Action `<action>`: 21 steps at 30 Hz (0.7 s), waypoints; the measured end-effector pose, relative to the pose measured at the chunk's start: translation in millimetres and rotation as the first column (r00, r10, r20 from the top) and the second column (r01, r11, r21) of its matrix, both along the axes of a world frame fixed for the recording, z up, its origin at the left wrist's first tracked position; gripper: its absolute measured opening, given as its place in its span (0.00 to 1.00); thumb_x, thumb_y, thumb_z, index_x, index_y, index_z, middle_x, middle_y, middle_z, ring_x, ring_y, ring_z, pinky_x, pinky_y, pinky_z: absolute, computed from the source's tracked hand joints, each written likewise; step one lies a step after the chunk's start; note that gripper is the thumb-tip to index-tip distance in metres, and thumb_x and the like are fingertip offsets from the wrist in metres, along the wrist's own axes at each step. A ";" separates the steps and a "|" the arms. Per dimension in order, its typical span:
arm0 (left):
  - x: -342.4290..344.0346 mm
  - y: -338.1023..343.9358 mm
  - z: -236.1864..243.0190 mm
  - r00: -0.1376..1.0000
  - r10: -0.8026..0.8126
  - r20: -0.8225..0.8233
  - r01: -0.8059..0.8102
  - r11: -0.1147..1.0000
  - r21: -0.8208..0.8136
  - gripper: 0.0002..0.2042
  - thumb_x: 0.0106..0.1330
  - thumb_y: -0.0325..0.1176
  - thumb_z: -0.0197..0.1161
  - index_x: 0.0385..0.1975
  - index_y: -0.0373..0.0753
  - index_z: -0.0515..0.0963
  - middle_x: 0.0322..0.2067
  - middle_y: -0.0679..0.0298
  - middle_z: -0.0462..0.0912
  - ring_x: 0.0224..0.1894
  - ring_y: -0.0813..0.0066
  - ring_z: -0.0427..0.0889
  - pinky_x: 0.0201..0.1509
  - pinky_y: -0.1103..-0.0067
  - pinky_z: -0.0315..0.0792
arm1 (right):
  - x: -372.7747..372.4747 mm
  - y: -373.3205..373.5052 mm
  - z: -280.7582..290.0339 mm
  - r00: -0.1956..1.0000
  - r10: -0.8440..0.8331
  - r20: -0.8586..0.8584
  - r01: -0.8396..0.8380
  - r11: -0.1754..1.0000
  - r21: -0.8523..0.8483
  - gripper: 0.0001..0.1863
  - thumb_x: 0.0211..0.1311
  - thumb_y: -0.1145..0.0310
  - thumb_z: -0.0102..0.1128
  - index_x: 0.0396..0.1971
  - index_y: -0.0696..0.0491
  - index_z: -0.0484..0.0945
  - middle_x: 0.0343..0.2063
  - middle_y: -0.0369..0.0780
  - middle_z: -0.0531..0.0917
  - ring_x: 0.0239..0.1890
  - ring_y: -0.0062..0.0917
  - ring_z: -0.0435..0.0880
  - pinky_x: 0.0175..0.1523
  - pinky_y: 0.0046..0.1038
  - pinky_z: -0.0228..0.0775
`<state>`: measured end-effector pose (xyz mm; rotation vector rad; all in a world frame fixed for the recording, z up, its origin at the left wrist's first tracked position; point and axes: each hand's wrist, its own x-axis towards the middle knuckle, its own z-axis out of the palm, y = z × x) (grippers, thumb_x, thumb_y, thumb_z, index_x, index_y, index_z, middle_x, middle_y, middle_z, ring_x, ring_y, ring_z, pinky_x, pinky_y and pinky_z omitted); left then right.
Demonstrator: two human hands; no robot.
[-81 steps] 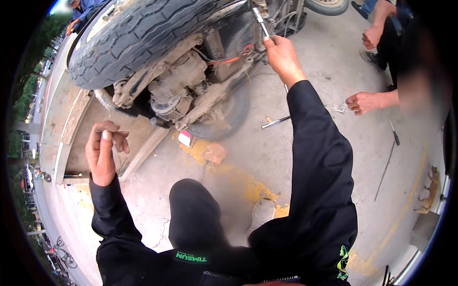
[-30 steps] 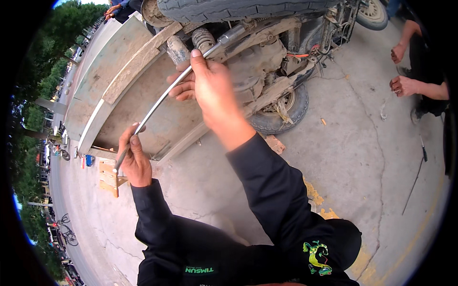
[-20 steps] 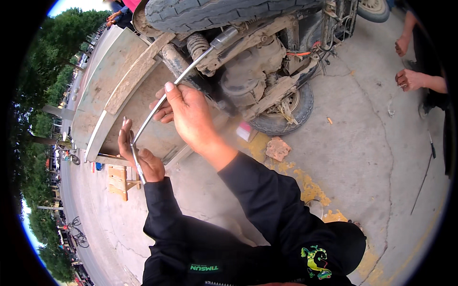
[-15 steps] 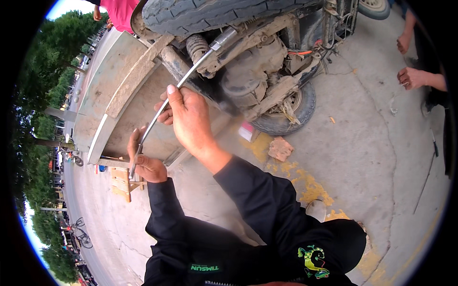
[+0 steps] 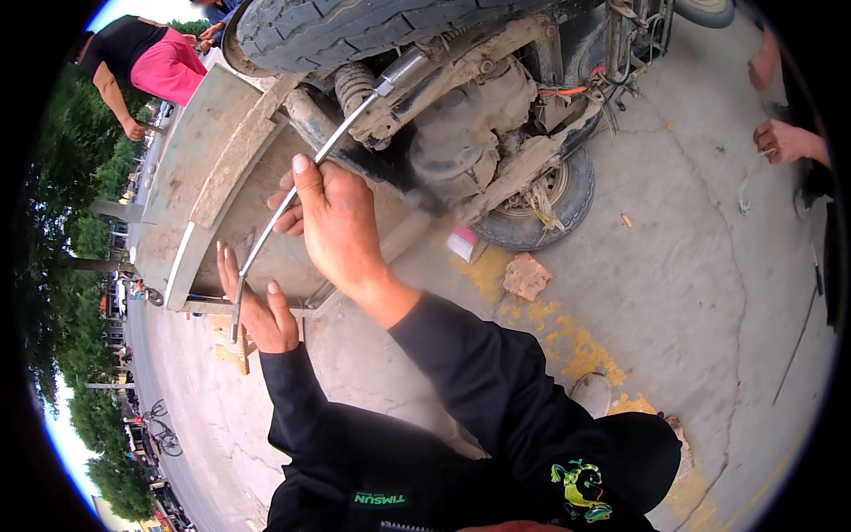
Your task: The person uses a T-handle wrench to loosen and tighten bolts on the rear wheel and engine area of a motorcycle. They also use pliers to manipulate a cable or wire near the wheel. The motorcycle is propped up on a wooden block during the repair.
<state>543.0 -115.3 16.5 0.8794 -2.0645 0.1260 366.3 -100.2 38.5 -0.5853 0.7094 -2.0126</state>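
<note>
My right hand [image 5: 341,222] is closed around the long, shiny shaft of a socket wrench [image 5: 341,133] with a bent handle. Its far end meets a metal cylinder on the muddy underside of a tipped vehicle [image 5: 479,111], just under a big tyre [image 5: 355,35]. Lower on the left, my left hand [image 5: 266,319] has its fingers stretched out and its thumb apart. The wrench's short bent end lies against those fingers, not gripped. Whether the cylinder belongs to the wrench or the vehicle, I cannot tell.
A spoked wheel [image 5: 563,208] rests on the concrete by a small box [image 5: 463,244] and a broken brick [image 5: 527,277]. The cargo bed [image 5: 230,177] stands left. Another person's hand [image 5: 784,142] is at right, above a thin rod [image 5: 798,341]. A person in pink trousers [image 5: 168,66] is far left.
The left hand's fingers have opened out from around the bent end. Both hands and the wrench have shifted slightly left in view. A person has come further into view at upper left.
</note>
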 end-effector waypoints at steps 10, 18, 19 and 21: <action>10.5 2.1 21.2 0.816 0.182 -0.549 0.357 0.589 0.725 0.31 0.75 0.53 0.35 0.49 0.28 0.75 0.42 0.46 0.81 0.41 0.61 0.84 0.38 0.77 0.77 | -9.1 0.4 3.6 0.999 0.008 0.037 -0.006 0.998 -0.058 0.24 0.75 0.56 0.42 0.25 0.60 0.72 0.16 0.39 0.79 0.14 0.20 0.79 0.20 0.21 0.70; 0.2 8.3 11.0 0.925 0.227 -0.304 -0.063 0.881 0.469 0.33 0.73 0.59 0.38 0.31 0.31 0.79 0.24 0.54 0.83 0.22 0.70 0.82 0.28 0.80 0.76 | -6.9 3.3 1.9 1.000 0.010 -0.014 -0.009 1.000 0.017 0.23 0.74 0.55 0.43 0.27 0.60 0.73 0.19 0.39 0.81 0.15 0.17 0.79 0.20 0.18 0.69; 9.0 5.3 23.9 0.765 0.157 -0.625 0.484 0.501 0.718 0.29 0.75 0.54 0.38 0.20 0.39 0.72 0.15 0.60 0.78 0.16 0.74 0.79 0.19 0.82 0.70 | -10.8 3.2 2.5 1.000 0.009 -0.005 -0.009 1.000 -0.005 0.23 0.75 0.55 0.43 0.27 0.60 0.73 0.19 0.39 0.81 0.15 0.17 0.79 0.20 0.18 0.69; 5.0 8.1 19.0 0.783 0.218 -0.582 0.328 0.651 0.685 0.29 0.75 0.55 0.36 0.25 0.37 0.75 0.22 0.58 0.80 0.22 0.72 0.81 0.24 0.82 0.71 | -12.7 4.2 6.2 0.999 0.025 0.021 -0.024 0.999 -0.046 0.24 0.75 0.55 0.42 0.26 0.60 0.73 0.18 0.39 0.81 0.14 0.18 0.79 0.20 0.18 0.69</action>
